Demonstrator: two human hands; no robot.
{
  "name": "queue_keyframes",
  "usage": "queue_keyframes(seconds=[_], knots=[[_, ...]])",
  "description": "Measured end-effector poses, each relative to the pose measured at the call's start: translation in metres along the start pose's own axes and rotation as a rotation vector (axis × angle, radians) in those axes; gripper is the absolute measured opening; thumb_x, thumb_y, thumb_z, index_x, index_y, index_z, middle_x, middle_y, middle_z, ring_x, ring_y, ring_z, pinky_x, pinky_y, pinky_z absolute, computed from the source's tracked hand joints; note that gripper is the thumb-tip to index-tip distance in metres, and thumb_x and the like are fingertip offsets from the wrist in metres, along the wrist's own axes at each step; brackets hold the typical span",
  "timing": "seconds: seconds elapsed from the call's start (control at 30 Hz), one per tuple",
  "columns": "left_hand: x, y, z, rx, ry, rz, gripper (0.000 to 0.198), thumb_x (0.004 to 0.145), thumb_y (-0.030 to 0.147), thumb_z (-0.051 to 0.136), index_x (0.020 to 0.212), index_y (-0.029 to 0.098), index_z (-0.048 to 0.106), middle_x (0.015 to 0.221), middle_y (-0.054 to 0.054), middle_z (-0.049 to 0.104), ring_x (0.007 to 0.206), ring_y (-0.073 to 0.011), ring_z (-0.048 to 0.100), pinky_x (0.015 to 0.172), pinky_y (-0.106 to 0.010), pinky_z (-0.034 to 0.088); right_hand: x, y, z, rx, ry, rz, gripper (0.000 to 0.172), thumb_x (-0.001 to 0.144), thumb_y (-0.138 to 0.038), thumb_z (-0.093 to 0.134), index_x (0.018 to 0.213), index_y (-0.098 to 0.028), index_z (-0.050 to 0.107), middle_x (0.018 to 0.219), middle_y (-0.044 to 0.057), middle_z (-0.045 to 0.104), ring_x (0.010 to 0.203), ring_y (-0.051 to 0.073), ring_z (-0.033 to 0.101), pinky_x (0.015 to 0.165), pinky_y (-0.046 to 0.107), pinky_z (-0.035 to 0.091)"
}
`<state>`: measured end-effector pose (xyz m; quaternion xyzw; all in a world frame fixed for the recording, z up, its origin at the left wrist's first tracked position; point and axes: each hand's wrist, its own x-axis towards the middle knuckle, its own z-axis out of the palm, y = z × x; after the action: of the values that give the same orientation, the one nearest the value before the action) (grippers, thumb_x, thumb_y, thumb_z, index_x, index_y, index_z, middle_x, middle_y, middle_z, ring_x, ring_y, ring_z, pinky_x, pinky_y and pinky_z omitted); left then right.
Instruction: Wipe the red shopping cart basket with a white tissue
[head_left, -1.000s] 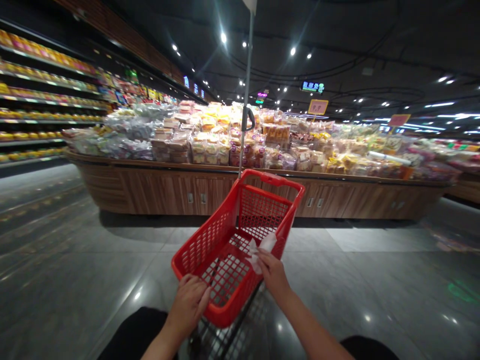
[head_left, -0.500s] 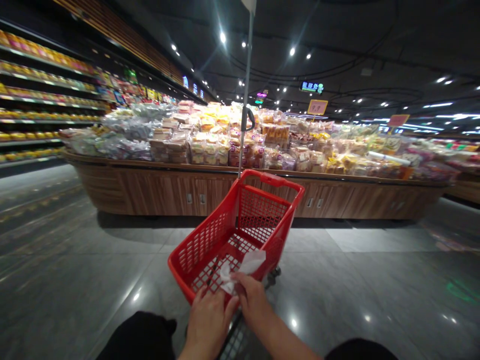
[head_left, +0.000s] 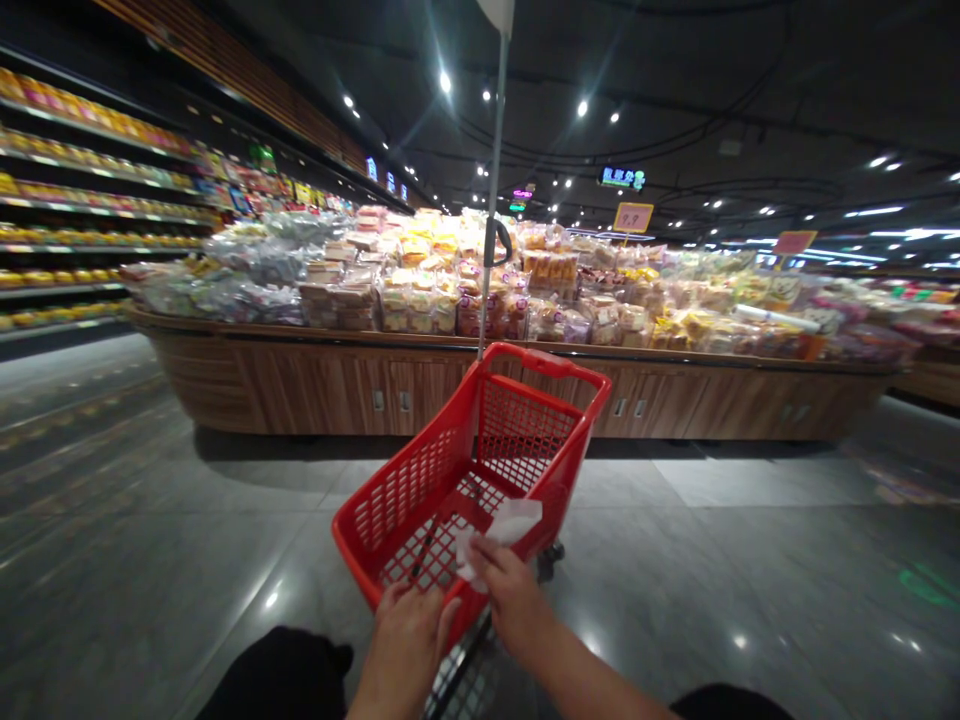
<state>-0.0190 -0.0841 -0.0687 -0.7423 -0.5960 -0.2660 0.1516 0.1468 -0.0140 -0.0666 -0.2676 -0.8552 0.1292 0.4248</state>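
A red plastic shopping cart point(head_left: 566, 485) stands right in front of me, its mesh basket holding no goods. My left hand point(head_left: 409, 635) is closed over the cart's near rim, fingers hooked inside and thumb toward me. Between the fingers of my right hand point(head_left: 514, 605) is a crumpled white tissue point(head_left: 517, 520). That hand is just right of my left, over the near right corner of the rim. Part of the tissue is bunched under the fingertips, and its loose end spreads toward the cart's right wall.
Behind the cart runs a long wood-panelled display counter point(head_left: 315, 385) heaped with bagged packages point(head_left: 420, 290). A thin pole point(head_left: 496, 150) with a dark handle rises beyond the cart. Stocked shelves point(head_left: 75, 190) line the left. Grey tiled floor point(head_left: 712, 560) surrounds the cart.
My right hand has shifted slightly right with the tissue, widening the gap between my hands. My left hand has slid a little left along the rim.
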Motion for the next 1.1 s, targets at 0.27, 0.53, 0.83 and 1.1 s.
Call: queue_keyframes(seconds=[0.27,0.53,0.83,1.1], knots=[[-0.001,-0.015,-0.008,0.001,-0.009,-0.035,0.036,0.092,0.035,0.035,0.067,0.021,0.058,0.061,0.001,0.062,0.065,-0.0159,0.058,0.084,-0.039,0.039,0.026,0.043,-0.026,-0.181,0.068,0.126,0.051,0.075,0.002,0.041,0.118,-0.015,0.061,0.12,0.013,0.061,0.11,0.022,0.056,0.096,0.04,0.046],[0.004,-0.02,-0.024,-0.006,-0.19,-0.072,0.038,0.093,0.036,0.031,0.073,0.021,0.06,0.07,-0.001,0.066,0.075,-0.018,0.06,0.089,-0.042,0.039,0.02,0.004,-0.003,-0.106,-0.001,0.089,0.057,0.074,0.002,0.044,0.127,-0.017,0.053,0.125,0.01,0.058,0.112,0.02,0.054,0.099,0.034,0.044],[0.005,-0.028,-0.026,-0.025,-0.273,-0.087,0.041,0.094,0.039,0.028,0.072,0.021,0.058,0.072,-0.001,0.065,0.075,-0.0169,0.059,0.091,-0.042,0.038,0.035,0.071,-0.045,-0.217,0.197,0.249,0.059,0.07,0.005,0.038,0.118,-0.02,0.061,0.121,0.008,0.06,0.114,0.019,0.054,0.1,0.04,0.042],[0.007,-0.04,-0.027,-0.082,-0.29,-0.071,0.042,0.094,0.038,0.027,0.072,0.021,0.059,0.072,-0.001,0.065,0.076,-0.0163,0.058,0.092,-0.041,0.035,0.023,0.018,-0.012,-0.172,-0.05,0.079,0.06,0.072,0.003,0.044,0.129,-0.017,0.051,0.129,0.008,0.055,0.117,0.02,0.051,0.1,0.034,0.042]])
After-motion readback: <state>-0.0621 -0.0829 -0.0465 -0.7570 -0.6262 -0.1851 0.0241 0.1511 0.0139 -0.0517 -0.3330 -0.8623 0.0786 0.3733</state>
